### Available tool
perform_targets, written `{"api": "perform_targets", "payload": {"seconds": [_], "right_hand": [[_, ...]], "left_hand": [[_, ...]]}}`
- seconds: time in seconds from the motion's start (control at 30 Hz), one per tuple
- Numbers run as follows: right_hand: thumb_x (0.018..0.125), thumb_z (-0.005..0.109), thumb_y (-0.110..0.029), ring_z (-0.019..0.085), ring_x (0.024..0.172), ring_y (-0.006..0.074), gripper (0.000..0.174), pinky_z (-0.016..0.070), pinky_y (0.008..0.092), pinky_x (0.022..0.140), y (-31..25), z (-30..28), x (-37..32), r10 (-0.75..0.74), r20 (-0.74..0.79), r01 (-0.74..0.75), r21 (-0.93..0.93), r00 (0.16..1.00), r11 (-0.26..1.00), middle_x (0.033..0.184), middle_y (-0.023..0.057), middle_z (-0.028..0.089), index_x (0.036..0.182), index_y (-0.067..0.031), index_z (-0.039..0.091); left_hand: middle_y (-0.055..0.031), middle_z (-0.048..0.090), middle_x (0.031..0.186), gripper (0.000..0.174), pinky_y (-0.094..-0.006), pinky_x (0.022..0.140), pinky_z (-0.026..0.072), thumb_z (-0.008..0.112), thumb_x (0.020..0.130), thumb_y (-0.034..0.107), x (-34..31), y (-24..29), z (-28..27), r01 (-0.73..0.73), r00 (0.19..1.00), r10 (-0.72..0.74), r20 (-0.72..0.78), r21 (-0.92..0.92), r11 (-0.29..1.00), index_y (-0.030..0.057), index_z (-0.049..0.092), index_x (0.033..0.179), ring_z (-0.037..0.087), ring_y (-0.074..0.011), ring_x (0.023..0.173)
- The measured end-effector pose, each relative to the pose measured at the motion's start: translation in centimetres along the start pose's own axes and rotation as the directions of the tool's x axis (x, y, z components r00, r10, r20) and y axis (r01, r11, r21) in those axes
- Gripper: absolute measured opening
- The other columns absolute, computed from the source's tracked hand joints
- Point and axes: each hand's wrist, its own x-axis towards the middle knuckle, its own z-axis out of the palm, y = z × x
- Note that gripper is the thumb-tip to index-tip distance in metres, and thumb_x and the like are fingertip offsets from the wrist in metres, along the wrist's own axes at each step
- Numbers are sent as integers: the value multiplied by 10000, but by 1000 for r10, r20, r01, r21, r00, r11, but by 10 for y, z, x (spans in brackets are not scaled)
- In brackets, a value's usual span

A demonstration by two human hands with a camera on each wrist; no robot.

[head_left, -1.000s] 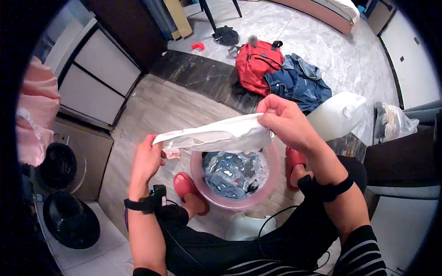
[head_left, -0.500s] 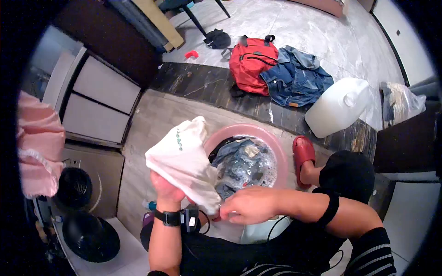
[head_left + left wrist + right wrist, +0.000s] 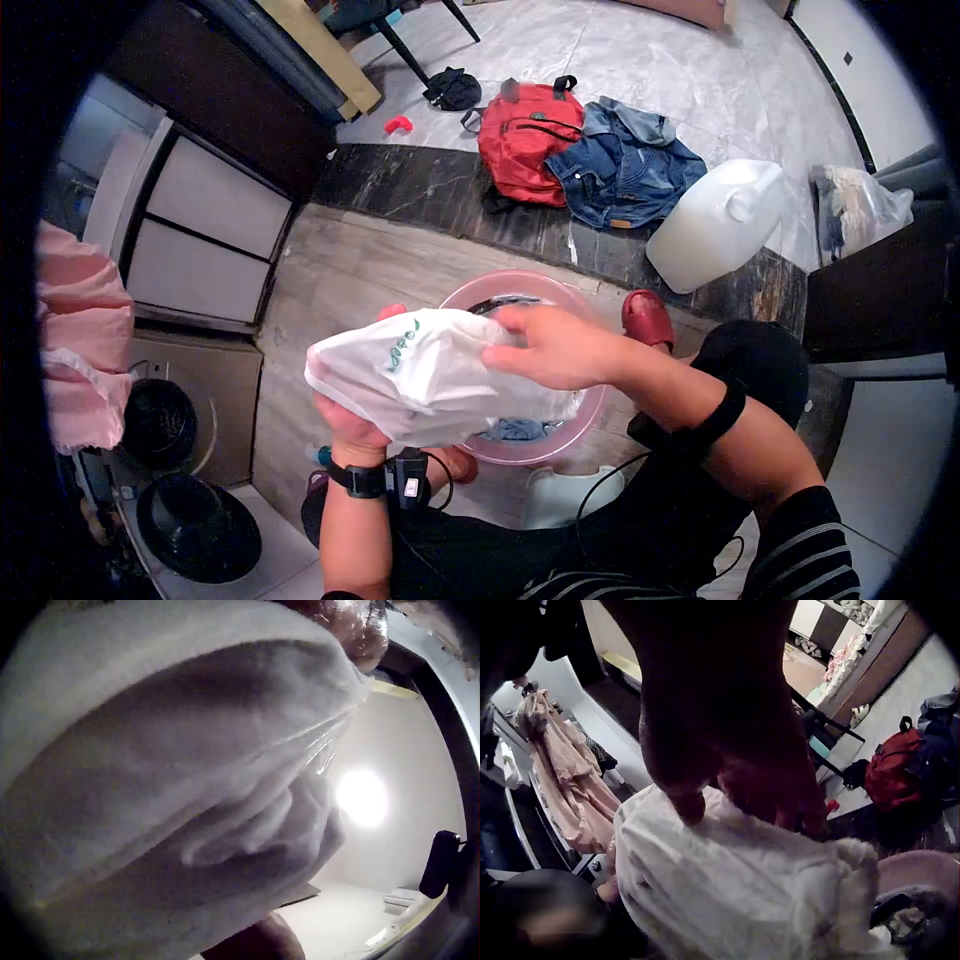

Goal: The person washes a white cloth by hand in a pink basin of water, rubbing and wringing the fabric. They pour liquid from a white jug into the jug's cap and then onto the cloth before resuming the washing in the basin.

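A wet white cloth (image 3: pixel 430 365) with green lettering is spread between my hands above the near left part of a pink basin (image 3: pixel 575 290). My left hand (image 3: pixel 350 425) holds it from below on the left, most of the palm and fingers hidden by the fabric. Folds of the cloth (image 3: pixel 180 772) fill the left wrist view. From above, my right hand (image 3: pixel 560 345) grips the cloth near its right part, thumb and fingers spread apart on it in the right wrist view. Soaked blue denim (image 3: pixel 515 430) shows in the basin below.
A red backpack (image 3: pixel 530 145), a denim garment (image 3: pixel 635 170) and a white plastic jug (image 3: pixel 715 225) stand beyond the basin by the dark stone sill. Black pans (image 3: pixel 195 530) are at the left, below hanging pink fabric (image 3: pixel 85 330). A pale stool (image 3: pixel 570 497) is between the legs.
The cloth was stretched between both raised hands, then lowered and draped over the left hand. Since then the right hand has moved up and forward onto the cloth, which now overlaps the basin.
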Motion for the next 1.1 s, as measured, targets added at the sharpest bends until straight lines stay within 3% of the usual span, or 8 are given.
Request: {"api": "perform_targets", "payload": {"seconds": [0.07, 0.33, 0.53, 0.63, 0.77, 0.87, 1.0, 1.1], "right_hand": [[871, 563, -336, 615, 950, 346, 386, 463, 421, 846, -10, -11, -1, 174, 236, -178, -7, 956, 984, 985, 205, 647, 1078, -13, 609], [939, 556, -219, 577, 867, 95, 291, 468, 266, 773, 2, -22, 3, 226, 123, -254, 324, 966, 911, 974, 55, 648, 1071, 38, 596], [864, 605, -233, 596, 730, 152, 232, 481, 304, 679, -3, -22, 3, 144, -122, -121, 173, 982, 977, 795, 110, 652, 917, -10, 635], [827, 634, -266, 614, 721, 181, 252, 485, 326, 661, -4, -27, 6, 217, -108, -217, 4, 970, 976, 768, 143, 644, 891, -23, 640], [800, 661, -346, 624, 716, 240, 325, 489, 352, 661, -7, -27, 1, 36, 104, -10, -240, 994, 971, 760, 144, 645, 855, -26, 646], [808, 660, -390, 625, 735, 241, 375, 489, 340, 680, -6, -23, -1, 140, 272, -89, -189, 952, 978, 805, 131, 659, 887, -24, 640], [865, 597, -378, 629, 835, 227, 371, 489, 337, 741, 0, -6, 6, 5, 141, -31, 185, 990, 982, 899, 141, 659, 974, -24, 622], [836, 604, -259, 636, 846, 221, 269, 492, 340, 753, -10, 1, 5, -22, 157, 2, 130, 987, 992, 902, 133, 664, 949, -15, 621]], "left_hand": [[-165, 335, 1452, 955, -467, 1085, 299, 389, 821, 703, 0, 2, 2, -3, 1000, 3, -18, -9, 1000, -25, 247, 1422, 375, -337, 1302], [-195, 338, 1440, 995, -448, 1078, 311, 407, 809, 705, -1, 18, -1, 4, 996, 1, -88, 60, 998, -45, 202, 1430, 394, -342, 1286], [-191, 342, 1433, 970, -436, 1066, 328, 531, 799, 609, -8, 30, 5, -25, 998, 34, -51, 160, 987, -24, 177, 1443, 401, -330, 1278], [-186, 350, 1425, 995, -432, 1064, 331, 606, 753, 570, -10, 30, 4, -36, 996, 53, -73, 218, 975, 5, 175, 1451, 400, -320, 1280], [-177, 365, 1411, 1045, -431, 1061, 341, 677, 672, 560, -10, 28, 4, -32, 997, 45, -61, 193, 981, 24, 214, 1439, 403, -313, 1283], [-155, 339, 1437, 1166, -464, 1055, 354, 697, 584, 666, -12, 27, 11, 86, 993, -59, -101, 288, 954, 27, 220, 1434, 392, -319, 1294], [-185, 436, 1359, 1123, -436, 1011, 414, 702, 593, 654, -14, 13, 14, 178, 983, -182, 0, 218, 960, 31, 260, 1416, 483, -329, 1213], [-202, 410, 1373, 1061, -425, 1018, 403, 673, 652, 619, -14, 6, 12, 207, 974, -217, 66, 136, 969, 5, 248, 1406, 465, -317, 1234]]}}
